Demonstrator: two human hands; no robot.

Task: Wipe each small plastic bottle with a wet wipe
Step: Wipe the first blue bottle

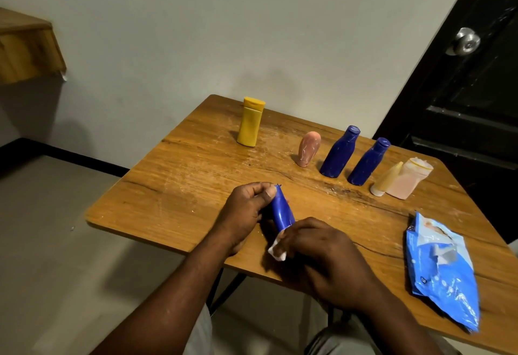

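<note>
While near right hand (322,259), wipes pkt (443,270).

The table (196,175) was varnished wood, its grain scratched and scuffed whitish, with a dark crack toward the right. The blue bottle (281,211) at centre was smooth plastic with a dull sheen; the wet wipe (277,252) below it looked like soft white cloth. The yellow bottle (250,123) at the back looked matt. The wipes packet (445,273) at lower right was glossy, crinkled film. The door knob (465,40) at upper right was shiny metal.
</note>
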